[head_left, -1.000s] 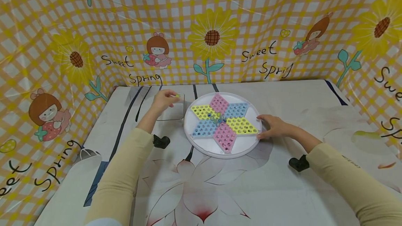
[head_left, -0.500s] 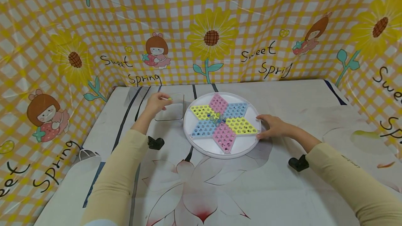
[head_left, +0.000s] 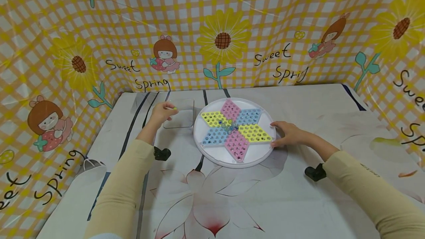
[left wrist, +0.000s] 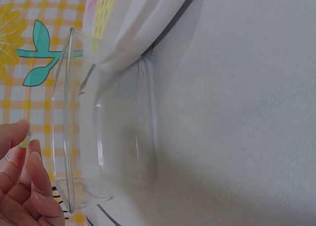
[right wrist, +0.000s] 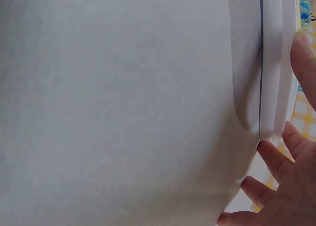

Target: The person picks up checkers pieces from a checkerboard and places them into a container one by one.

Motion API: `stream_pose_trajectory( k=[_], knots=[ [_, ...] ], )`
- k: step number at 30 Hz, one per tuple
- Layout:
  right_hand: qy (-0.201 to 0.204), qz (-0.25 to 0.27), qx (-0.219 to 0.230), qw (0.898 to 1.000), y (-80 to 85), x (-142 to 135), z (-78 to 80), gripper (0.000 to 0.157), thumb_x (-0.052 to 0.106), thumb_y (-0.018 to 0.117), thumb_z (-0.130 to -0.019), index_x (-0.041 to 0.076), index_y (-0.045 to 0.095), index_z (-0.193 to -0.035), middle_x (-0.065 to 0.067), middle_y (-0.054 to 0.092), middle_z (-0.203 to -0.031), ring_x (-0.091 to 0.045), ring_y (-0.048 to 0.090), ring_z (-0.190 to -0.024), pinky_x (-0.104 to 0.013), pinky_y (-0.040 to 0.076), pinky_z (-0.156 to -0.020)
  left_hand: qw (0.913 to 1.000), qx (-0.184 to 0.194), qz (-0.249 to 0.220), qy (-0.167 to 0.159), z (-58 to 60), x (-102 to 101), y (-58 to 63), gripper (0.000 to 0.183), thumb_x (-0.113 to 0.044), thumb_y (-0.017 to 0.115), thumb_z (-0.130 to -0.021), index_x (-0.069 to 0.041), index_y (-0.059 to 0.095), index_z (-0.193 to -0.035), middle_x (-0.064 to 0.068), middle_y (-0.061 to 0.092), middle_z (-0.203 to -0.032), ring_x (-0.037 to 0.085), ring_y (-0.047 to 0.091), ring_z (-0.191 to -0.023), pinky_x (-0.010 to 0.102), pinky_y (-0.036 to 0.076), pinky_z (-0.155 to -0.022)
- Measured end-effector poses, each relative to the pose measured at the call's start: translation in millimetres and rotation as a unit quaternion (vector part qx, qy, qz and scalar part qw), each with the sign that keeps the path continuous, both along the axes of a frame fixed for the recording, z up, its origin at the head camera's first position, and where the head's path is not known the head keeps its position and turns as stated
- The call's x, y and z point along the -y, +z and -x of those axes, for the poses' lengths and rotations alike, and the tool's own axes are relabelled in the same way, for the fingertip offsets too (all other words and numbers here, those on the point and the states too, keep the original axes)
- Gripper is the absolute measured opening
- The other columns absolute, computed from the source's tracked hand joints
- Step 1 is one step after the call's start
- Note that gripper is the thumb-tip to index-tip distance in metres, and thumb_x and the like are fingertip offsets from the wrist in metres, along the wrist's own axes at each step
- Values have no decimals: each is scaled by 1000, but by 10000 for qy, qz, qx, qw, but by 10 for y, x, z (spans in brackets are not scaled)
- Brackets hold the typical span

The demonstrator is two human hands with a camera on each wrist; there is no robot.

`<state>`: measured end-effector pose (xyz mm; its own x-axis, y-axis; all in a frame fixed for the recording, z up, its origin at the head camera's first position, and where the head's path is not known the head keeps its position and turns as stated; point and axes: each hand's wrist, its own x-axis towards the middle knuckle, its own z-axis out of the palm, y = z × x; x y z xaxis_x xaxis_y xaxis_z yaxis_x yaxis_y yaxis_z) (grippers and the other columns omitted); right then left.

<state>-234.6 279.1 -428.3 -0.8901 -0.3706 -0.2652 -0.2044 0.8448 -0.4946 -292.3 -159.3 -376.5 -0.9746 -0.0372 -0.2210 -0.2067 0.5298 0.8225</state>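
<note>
My left hand (head_left: pixel 161 113) pinches a yellow-green glass marble (left wrist: pixel 26 141) between thumb and fingertips. It is held above the left side of a clear, open-topped plastic box (head_left: pixel 182 121). In the left wrist view the box's rim lies just right of the fingers. Beside the box is a round white Chinese checkers board (head_left: pixel 212 153) with a pink, blue and yellow star of holes. Several glass marbles (head_left: pixel 229 125) are clustered around its centre. My right hand (head_left: pixel 291 134) touches the board's right edge, with thumb and fingers spread; in the right wrist view some fingertips rest on the tablecloth.
A pale floral cloth (head_left: pixel 212 202) covers the table. Yellow checked fabric (head_left: pixel 186 17) hangs behind and at both sides. A white object with a looped handle (head_left: pixel 94 163) lies at the far left. Black wrist mounts (head_left: pixel 162 154) stick out below both forearms.
My left hand, with the marble, has moved left and slightly nearer to me, from the box's far right side to its left side. The right hand and the board stay put.
</note>
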Motion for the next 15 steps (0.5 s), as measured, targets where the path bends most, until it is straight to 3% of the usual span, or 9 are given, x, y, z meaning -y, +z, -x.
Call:
stream_pose_trajectory(
  k=[3,7,15],
  knots=[
    [-1,1,17,10000,-4,6,5,91,45,72,-73,-9,30,-134,-35,26,-138,-50,23,-126,-62,24,-99,10000,36,22,42,-9,14,-16,29,-20,62,-87,-2,56,-109,8,55,-98,28,58,-80,41,43,-79],
    [-12,24,30,10000,-4,14,5,91,44,72,-73,-9,30,-134,-34,26,-138,-50,23,-127,-63,24,-99,10000,41,38,77,-7,28,-40,30,-20,62,-87,-2,56,-110,8,55,-100,25,58,-76,36,42,-74],
    [-13,27,45,10000,-9,-2,8,91,44,72,-73,-9,30,-134,-34,26,-138,-50,23,-127,-62,24,-99,9999,86,-69,88,-11,35,-33,31,-21,62,-87,-3,56,-112,8,56,-99,26,57,-78,40,42,-80]
  ],
)
